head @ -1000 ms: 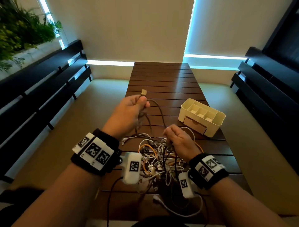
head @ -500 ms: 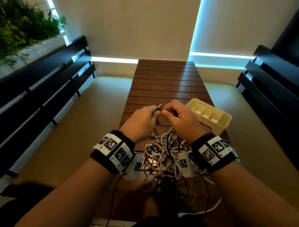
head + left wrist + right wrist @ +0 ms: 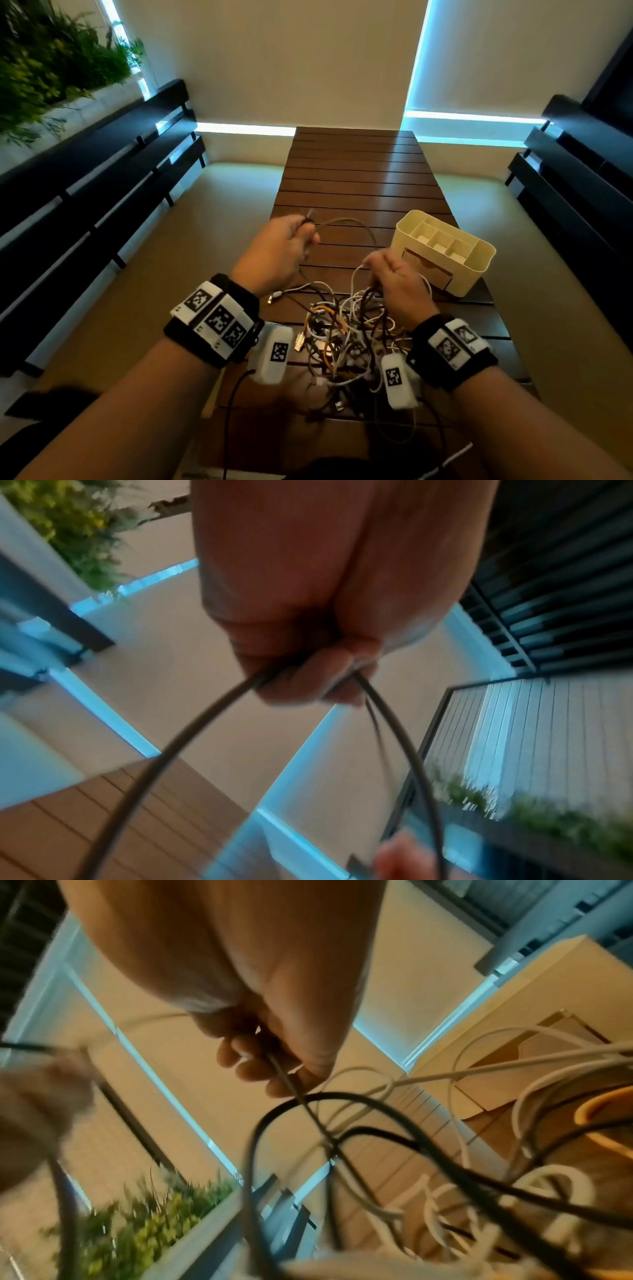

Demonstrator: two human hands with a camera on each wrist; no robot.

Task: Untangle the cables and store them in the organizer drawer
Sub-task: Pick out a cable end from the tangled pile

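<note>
Head view: the left hand (image 3: pixel 274 255) is raised above the slatted wooden table (image 3: pixel 356 178), fingers curled round a thin grey cable (image 3: pixel 346 222) whose plug end sticks out past the knuckles; the cable arcs rightward toward the right hand (image 3: pixel 397 287). The right hand is clenched on strands rising from the tangle of cables (image 3: pixel 346 335), a heap of white, dark and orange leads lying on the table between both wrists. A cream organizer (image 3: pixel 445 253) with open top compartments stands on the table just beyond the right hand, its drawer (image 3: pixel 428 274) front facing the tangle. Dark benches (image 3: pixel 102 178) flank the table and plants (image 3: pixel 51 68) fill the upper left. Left wrist view: the left hand (image 3: pixel 308 615) grips the grey cable (image 3: pixel 164 756), which leaves the fist as two strands curving downward. Right wrist view: the right hand (image 3: pixel 260 1015) pinches a thin dark strand (image 3: pixel 291 1088) among blurred white and black loops, with the organizer (image 3: pixel 514 1015) behind them.
</note>
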